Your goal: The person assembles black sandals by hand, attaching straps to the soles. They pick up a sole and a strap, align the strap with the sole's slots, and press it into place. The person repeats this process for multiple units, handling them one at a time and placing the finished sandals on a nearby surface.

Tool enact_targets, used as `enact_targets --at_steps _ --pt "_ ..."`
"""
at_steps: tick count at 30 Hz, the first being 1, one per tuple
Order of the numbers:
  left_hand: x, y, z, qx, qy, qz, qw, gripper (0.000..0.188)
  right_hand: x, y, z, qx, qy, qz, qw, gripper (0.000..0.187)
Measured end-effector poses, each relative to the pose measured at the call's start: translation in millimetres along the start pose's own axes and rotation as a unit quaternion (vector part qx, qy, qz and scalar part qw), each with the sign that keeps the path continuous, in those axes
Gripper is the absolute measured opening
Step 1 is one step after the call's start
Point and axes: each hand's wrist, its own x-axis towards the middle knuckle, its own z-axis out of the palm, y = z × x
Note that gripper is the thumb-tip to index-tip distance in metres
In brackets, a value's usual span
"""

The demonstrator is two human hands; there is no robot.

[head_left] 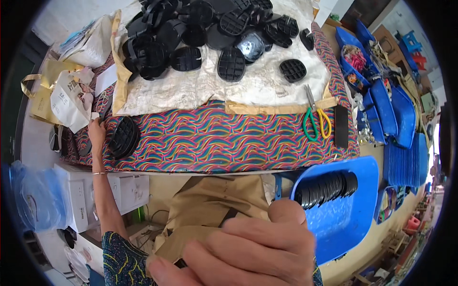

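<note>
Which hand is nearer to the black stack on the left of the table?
Left. The left hand is just left of the black stack; the right hand is well to its right, close to the camera.

At nine o'clock, the left hand (97, 131) is just beside a white bag (70, 107). At six o'clock appears the right hand (253, 245), very large. Black oval pieces (193, 35) are heaped toward twelve; a blue basin (343, 231) stands at four.
</note>
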Motion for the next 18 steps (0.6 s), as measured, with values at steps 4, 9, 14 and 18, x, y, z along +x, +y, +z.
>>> enact_targets --at_steps 4,9,14,18 --pt "-5.3 -10.6 -9.4 0.013 -0.012 -0.004 1.0 0.021 16.8 -16.2 -31.3 -0.029 -0.088 0.075 0.993 0.009" --pt "-4.9 -9.3 -2.2 0.021 0.007 0.053 0.998 0.016 -39.2 24.9 -75.1 -0.069 -0.312 0.202 0.926 0.026" --pt "6.7 -50.6 54.0 0.044 0.027 0.042 0.998 0.02 -176.0 102.4 -102.9 -0.209 -0.242 0.314 0.894 0.022" --pt "13.2 -79.1 61.6 -0.065 0.093 -0.059 0.992 0.021 -228.8 134.9 -112.4 -0.285 -0.165 0.292 0.898 0.018"
